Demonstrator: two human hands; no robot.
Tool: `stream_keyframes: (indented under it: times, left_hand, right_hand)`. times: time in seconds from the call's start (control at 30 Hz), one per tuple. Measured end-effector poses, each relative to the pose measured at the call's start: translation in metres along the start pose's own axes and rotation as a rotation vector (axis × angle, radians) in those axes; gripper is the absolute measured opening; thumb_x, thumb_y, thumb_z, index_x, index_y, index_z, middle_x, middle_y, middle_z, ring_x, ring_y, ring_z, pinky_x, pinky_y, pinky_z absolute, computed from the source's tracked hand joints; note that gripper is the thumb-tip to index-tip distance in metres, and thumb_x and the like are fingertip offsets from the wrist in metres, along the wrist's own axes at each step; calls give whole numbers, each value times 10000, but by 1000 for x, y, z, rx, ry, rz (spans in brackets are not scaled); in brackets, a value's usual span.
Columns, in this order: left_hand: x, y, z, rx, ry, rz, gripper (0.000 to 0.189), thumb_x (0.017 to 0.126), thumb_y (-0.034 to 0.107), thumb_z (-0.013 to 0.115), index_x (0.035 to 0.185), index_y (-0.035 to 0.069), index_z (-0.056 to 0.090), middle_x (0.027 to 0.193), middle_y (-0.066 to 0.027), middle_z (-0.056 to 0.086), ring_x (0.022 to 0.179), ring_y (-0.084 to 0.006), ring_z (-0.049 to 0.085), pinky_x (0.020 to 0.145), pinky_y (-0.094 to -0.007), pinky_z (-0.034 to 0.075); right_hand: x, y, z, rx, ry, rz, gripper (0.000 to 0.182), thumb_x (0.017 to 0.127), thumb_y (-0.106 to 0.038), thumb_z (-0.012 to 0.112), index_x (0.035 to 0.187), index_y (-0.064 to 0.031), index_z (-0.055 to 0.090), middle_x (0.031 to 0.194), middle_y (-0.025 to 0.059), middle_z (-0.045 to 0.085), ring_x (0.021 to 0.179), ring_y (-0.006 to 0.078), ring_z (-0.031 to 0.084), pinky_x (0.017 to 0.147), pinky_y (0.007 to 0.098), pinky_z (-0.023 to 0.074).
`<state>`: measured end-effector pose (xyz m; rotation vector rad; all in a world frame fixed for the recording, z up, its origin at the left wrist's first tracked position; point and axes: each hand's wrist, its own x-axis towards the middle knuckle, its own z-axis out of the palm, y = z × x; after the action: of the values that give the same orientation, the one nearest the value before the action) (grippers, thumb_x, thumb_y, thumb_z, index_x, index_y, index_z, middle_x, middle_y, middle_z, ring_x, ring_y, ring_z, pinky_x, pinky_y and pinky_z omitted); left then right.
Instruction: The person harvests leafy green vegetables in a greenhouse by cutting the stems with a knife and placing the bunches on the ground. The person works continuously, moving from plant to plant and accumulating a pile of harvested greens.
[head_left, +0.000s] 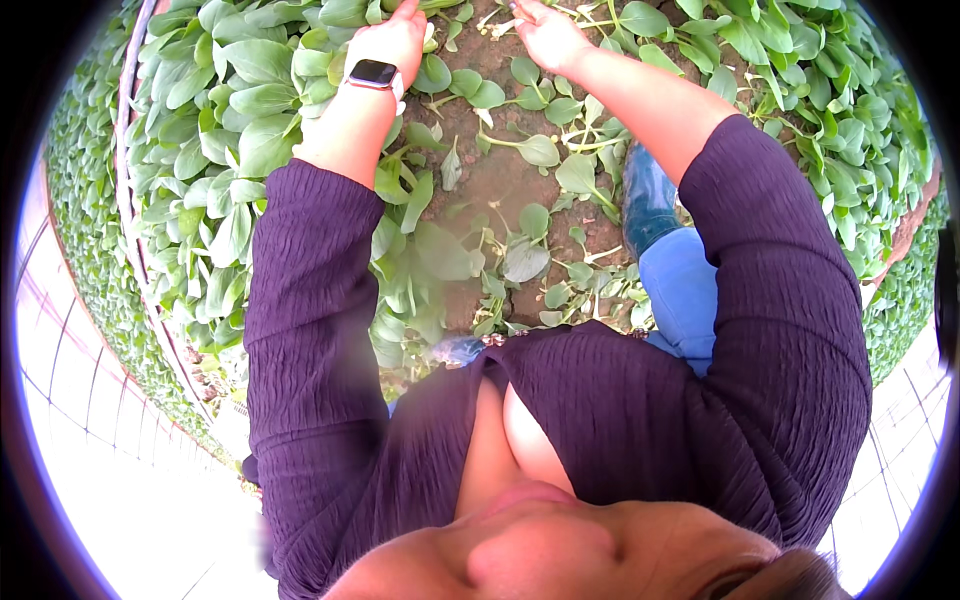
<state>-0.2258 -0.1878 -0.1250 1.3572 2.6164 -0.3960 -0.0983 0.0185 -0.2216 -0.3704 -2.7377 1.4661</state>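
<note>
Both of my arms reach forward to the top edge of the view. My left hand, with a smartwatch on the wrist, is among broad-leaved green plants; stems and leaves lie right by its fingers, which are partly cut off by the picture's edge. My right hand is over the soil, beside pale stems and loose leaves; its fingertips meet the top edge, so its grip is unclear. Between the arms, picked or fallen leaves are scattered on brown soil.
Dense leafy rows stand at left and right. A thin pale hose or pipe runs along the left bed. My blue boot and trouser leg are at the right of the soil strip. Wire-like grid lines show at both lower rims.
</note>
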Motion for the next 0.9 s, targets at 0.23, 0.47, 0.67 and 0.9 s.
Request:
stream_keyframes:
  times: [0.23, 0.47, 0.67, 0.9]
  left_hand:
    - [-1, 0, -1, -28, -108, -34, 341, 935, 138, 426, 1237, 93, 578, 1280, -122, 600, 834, -279, 690, 709, -405, 545]
    - [-8, 18, -11, -150, 70, -21, 251, 915, 158, 450, 1052, 38, 623, 1291, -137, 579, 906, -287, 687, 804, -448, 533]
    - [-79, 40, -80, -685, 285, -32, 490, 739, 70, 645, 1222, 25, 578, 1308, -128, 548, 1093, -306, 603, 939, -383, 500]
    - [-133, 84, -139, -1721, -24, -42, 523, 797, -1, 675, 1301, 56, 548, 1342, -48, 470, 1111, -111, 511, 927, -267, 440]
  right_hand:
    - [34, -3, 11, -200, -147, 45, 509, 932, -163, 459, 1438, -163, 405, 1063, 216, 639, 981, 368, 614, 876, 431, 487]
    - [32, 15, 1, -118, -340, 25, 464, 955, -144, 449, 1411, -72, 413, 1213, 134, 580, 1046, 225, 576, 924, 311, 447]
    - [-17, -66, -81, 544, -313, 576, 343, 975, -304, 501, 1221, -66, 528, 944, 54, 588, 705, 107, 530, 559, 259, 457]
    - [-66, -167, -173, 985, -333, 414, 386, 927, -303, 637, 1209, -74, 506, 912, 4, 591, 565, 9, 425, 463, 167, 343]
